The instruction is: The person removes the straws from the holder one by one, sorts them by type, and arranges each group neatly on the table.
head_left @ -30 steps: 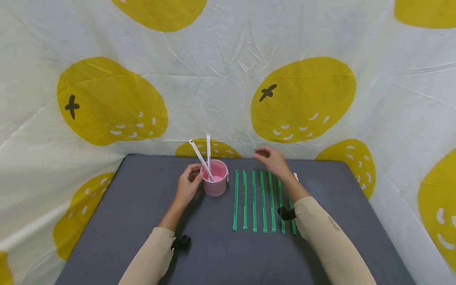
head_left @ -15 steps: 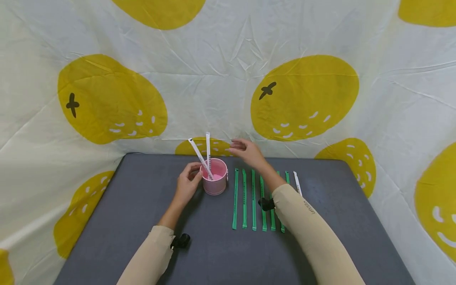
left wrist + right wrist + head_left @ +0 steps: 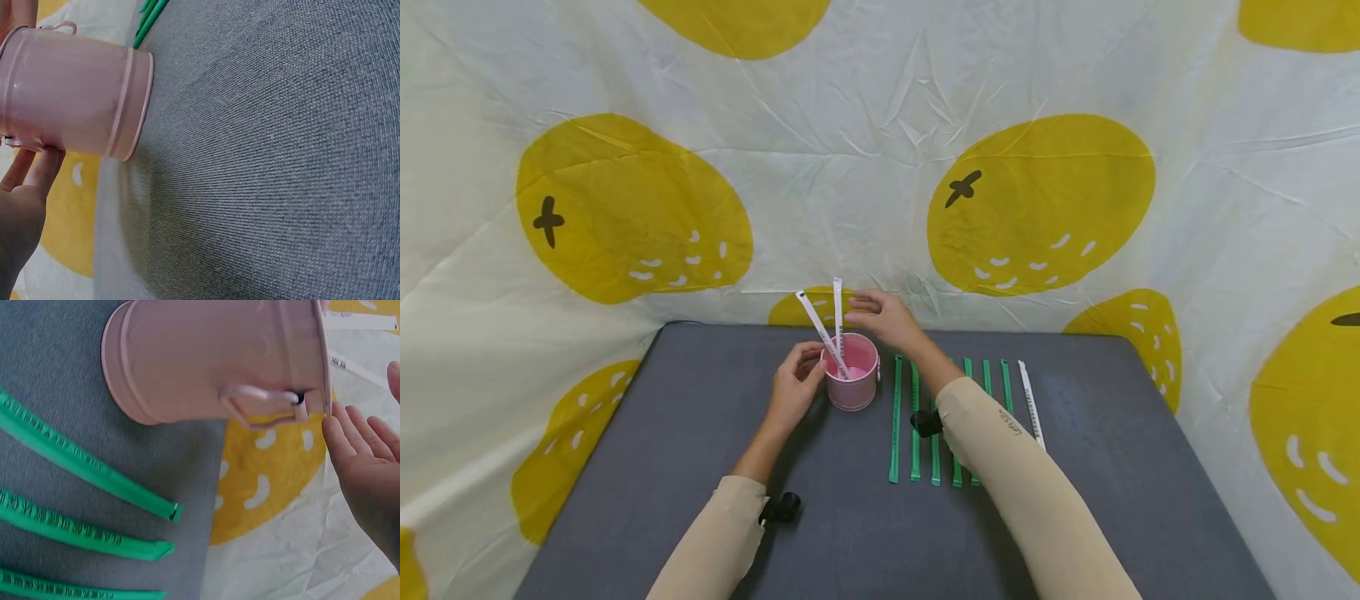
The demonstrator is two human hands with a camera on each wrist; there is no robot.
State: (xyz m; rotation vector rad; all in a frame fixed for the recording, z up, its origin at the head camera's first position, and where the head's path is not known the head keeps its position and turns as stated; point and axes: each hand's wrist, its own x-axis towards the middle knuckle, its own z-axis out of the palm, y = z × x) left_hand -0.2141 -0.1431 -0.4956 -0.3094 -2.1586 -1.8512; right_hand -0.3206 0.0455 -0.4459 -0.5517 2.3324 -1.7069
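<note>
A pink bucket [image 3: 853,393] with small side handles stands upright on the dark grey table. Two white paper-wrapped straws [image 3: 817,322] lean out of it, their upper ends above the rim. My left hand [image 3: 793,383] holds the bucket at its left side, thumb and fingers at the handle in the left wrist view. Just above and behind the bucket's right rim, my right hand [image 3: 886,319] has its fingers extended with nothing in them, close to the upright white straw. In the right wrist view, the fingers [image 3: 340,440] lie close to the rim; contact is unclear.
Several green wrapped straws [image 3: 896,425] lie in a row right of the bucket, partly hidden by the right forearm. One white wrapped straw [image 3: 1032,404] lies at the row's right end. A fruit-print cloth [image 3: 850,208] hangs behind the table [image 3: 842,533].
My right hand has moved left from above the green straws to the bucket's rim, uncovering the white straw at the right. The left hand and bucket have stayed put.
</note>
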